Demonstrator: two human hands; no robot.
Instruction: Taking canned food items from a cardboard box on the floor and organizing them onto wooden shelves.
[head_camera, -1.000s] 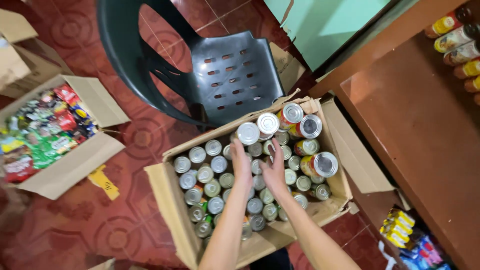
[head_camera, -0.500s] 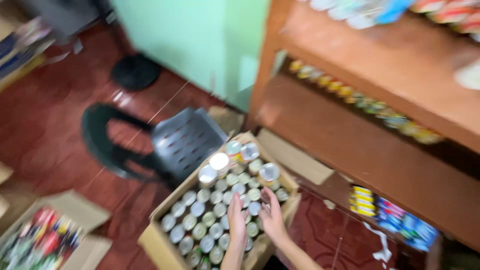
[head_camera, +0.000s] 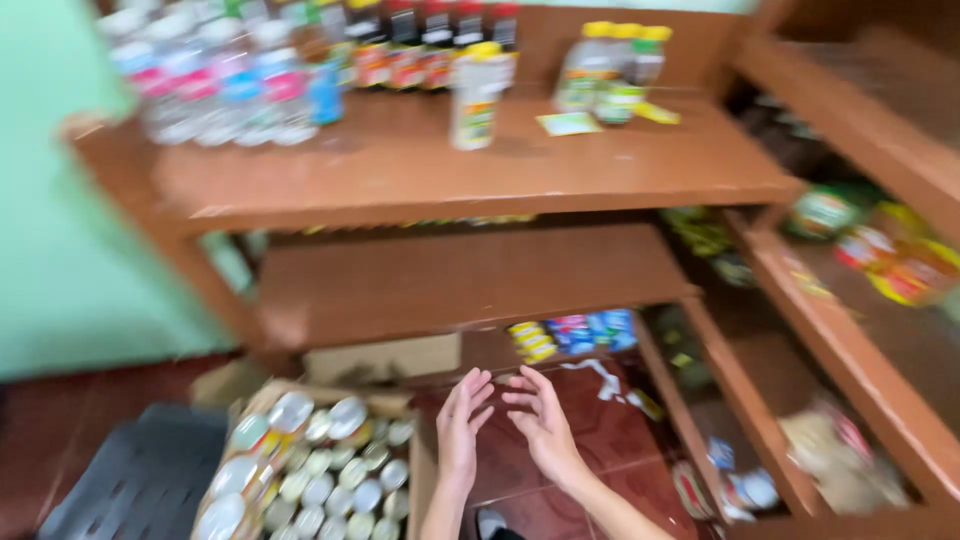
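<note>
My left hand (head_camera: 462, 420) and my right hand (head_camera: 540, 425) are raised side by side, palms facing each other, fingers spread, with nothing in either. They hover to the right of an open cardboard box (head_camera: 420, 470) packed with several silver-topped cans (head_camera: 330, 470). The left hand is just beside the box's right wall. Both hands are in front of a brown wooden shelf unit (head_camera: 470, 170). The view is blurred by motion.
Bottles (head_camera: 230, 75) and sauce jars (head_camera: 420, 45) stand on the top shelf. Small packets (head_camera: 570, 335) lie on the red tiled floor under the lowest shelf. A second shelf unit (head_camera: 850, 330) with goods runs along the right. A dark plastic chair (head_camera: 140, 480) sits at the lower left.
The view has swung up from the box and chair to the shelves. My hands have lifted off the cans and moved to the right of the box, holding nothing.
</note>
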